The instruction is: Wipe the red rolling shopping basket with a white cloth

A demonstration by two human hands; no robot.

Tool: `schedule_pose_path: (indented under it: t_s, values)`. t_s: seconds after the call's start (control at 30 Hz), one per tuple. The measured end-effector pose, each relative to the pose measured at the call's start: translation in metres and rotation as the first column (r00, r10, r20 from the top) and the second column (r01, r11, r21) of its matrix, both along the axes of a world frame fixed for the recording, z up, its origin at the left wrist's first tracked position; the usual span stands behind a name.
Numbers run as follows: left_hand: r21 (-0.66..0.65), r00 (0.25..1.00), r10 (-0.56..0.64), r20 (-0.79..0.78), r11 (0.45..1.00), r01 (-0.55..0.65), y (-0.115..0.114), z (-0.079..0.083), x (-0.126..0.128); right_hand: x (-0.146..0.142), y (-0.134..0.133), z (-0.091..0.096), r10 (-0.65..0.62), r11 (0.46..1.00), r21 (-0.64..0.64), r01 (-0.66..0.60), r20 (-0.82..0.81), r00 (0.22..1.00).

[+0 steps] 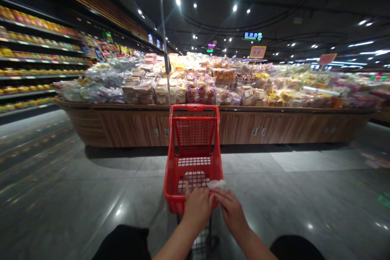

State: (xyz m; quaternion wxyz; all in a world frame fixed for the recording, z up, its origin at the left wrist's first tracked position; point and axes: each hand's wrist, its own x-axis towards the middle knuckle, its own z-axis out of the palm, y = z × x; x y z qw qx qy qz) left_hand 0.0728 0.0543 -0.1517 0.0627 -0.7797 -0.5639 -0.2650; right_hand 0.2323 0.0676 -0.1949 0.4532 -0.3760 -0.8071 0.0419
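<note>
Right hand [230,208]: fingertips bunched, seemingly pinching the white film along its lower edge.
Left hand [196,205]: outermost finger raised, the others bent towards the film; whether they grip it, I cannot tell.
White film [217,184]: thin, crumpled, translucent, at the fingertips, seen over the near right corner of the cart.
Red cart [176,198]: moulded plastic, thick rounded rims, gridded floor and back panel.
Floor [250,195]: grey tiles, glossy.
Counter [122,130]: wood-grain panels, rounded left end, small pale door pulls.
Packets [199,87]: clear crinkled wrappers, heaped up to the counter's front edge; printing too small to read.
Price card [258,52]: yellow-orange border, "9.9", above the packets.
Shelves [39,61]: rows of yellowish goods, blurred, beyond the counter's left end.
</note>
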Motion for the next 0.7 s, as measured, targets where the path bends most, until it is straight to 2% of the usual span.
schedule_pose_path:
  t_s: [0.13,0.27,0.37,0.5,0.63,0.7]
  values:
    - [0.021,0.999,-0.003,0.038,1.000,0.002,0.005,-0.014,-0.002,0.002,0.013,0.004,0.025,1.000,0.006,-0.025,-0.042,0.999]
    - [0.033,1.000,0.004,0.029,0.999,-0.005,0.008,-0.013,-0.013,0.004,0.037,0.013,-0.024,0.998,-0.053,0.018,-0.113,0.993]
    - [0.059,0.999,-0.009,0.030,0.998,0.007,0.010,-0.013,-0.019,0.001,0.045,0.016,-0.021,0.996,-0.092,0.007,-0.154,0.988]
    - [0.088,0.999,-0.036,0.036,0.996,0.033,0.012,-0.017,-0.024,-0.003,0.033,0.021,0.046,0.991,-0.114,-0.064,-0.153,0.987]
    - [0.066,0.998,-0.041,0.042,0.997,0.038,0.010,-0.017,-0.027,-0.005,0.012,0.024,0.164,0.977,-0.120,-0.178,-0.115,0.980]
    - [0.052,0.998,-0.036,0.042,0.998,0.034,0.007,-0.015,-0.028,-0.005,0.011,0.024,0.187,0.973,-0.117,-0.197,-0.094,0.978]
